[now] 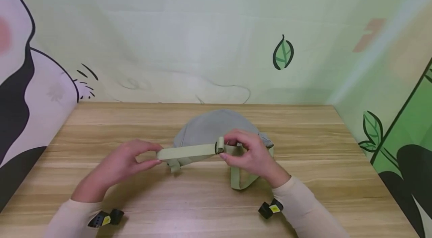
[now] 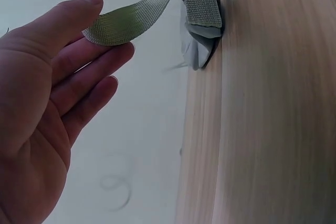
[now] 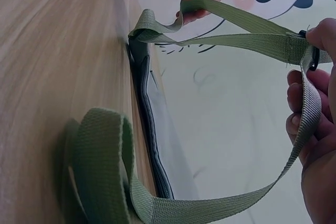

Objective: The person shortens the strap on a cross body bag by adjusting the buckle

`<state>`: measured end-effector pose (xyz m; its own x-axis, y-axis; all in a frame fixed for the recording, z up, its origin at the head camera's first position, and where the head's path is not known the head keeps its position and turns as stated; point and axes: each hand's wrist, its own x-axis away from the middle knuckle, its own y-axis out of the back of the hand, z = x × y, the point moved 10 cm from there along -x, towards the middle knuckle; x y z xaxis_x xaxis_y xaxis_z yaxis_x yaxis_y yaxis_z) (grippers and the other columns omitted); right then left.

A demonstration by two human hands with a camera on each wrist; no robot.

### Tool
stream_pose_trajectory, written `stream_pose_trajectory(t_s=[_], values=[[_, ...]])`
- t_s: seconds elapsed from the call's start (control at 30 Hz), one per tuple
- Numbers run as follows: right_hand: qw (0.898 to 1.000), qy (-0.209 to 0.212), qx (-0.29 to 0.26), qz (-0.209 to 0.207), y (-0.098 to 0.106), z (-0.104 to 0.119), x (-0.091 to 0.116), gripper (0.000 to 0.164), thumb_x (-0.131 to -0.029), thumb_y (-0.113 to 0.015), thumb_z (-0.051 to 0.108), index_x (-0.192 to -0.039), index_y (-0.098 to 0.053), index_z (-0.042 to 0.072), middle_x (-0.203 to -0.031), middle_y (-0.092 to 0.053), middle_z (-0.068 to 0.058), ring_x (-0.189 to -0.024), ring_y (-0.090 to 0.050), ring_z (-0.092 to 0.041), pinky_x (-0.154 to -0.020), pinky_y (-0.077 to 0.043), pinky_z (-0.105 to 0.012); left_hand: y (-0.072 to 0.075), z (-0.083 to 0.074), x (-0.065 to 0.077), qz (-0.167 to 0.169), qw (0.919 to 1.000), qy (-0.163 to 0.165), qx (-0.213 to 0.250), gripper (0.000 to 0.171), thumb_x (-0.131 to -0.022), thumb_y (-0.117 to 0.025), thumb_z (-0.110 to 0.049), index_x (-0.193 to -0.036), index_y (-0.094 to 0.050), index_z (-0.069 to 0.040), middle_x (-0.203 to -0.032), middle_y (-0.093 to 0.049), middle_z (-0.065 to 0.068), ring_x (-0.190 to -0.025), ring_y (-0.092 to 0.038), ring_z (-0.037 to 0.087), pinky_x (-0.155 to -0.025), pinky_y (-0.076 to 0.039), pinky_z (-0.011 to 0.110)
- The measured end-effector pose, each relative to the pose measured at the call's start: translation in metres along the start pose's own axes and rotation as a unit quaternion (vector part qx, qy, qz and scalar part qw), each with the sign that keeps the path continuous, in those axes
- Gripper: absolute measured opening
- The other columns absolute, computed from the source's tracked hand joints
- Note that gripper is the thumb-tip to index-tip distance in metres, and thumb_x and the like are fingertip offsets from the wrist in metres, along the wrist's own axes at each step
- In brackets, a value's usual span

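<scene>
While our left hand (image 1: pixel 123 159) pinches the folded end of the pale green woven strap (image 1: pixel 189 151), our right hand (image 1: pixel 249 155) pinches it by the black slider buckle (image 3: pixel 315 60), likely to keep that stretch extended. Rounded grey fabric bag (image 1: pixel 216 127) rests just behind on the wood-grain desk (image 1: pixel 168 208); its weight probably anchors the strap.

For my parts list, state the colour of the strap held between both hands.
The strap is muted green; the right wrist view shows it best.
</scene>
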<state>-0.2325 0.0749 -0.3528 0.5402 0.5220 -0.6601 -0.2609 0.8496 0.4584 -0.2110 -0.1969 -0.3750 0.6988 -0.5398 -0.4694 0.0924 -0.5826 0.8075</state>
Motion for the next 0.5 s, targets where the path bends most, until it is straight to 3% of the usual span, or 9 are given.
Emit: stream_pose_trajectory(t_s=[0.23, 0.5], values=[[0.999, -0.038, -0.03, -0.022, 0.008, -0.005, 0.003, 0.029, -0.08, -0.081, -0.013, -0.106, -0.073, -0.001, -0.097, -0.074, -0.016, -0.089, -0.064, -0.013, -0.079, -0.057, -0.022, 0.002, 0.008, 0.007, 0.001, 0.9998, 0.02, 0.005, 0.037, -0.079, -0.093, -0.005, -0.113, -0.082, -0.014, -0.11, -0.084, 0.003, -0.097, -0.079, 0.023, -0.085, -0.066, 0.044], [0.998, -0.036, -0.047, -0.029, 0.015, -0.008, 0.004, 0.03, -0.08, -0.078, -0.016, -0.106, -0.072, -0.003, -0.095, -0.072, -0.017, -0.09, -0.064, -0.008, -0.079, -0.057, -0.021, 0.008, 0.014, 0.012, 0.001, 0.9993, 0.038, 0.002, 0.036, -0.08, -0.094, -0.006, -0.113, -0.082, -0.015, -0.11, -0.084, 0.002, -0.098, -0.079, 0.021, -0.084, -0.066, 0.043]])
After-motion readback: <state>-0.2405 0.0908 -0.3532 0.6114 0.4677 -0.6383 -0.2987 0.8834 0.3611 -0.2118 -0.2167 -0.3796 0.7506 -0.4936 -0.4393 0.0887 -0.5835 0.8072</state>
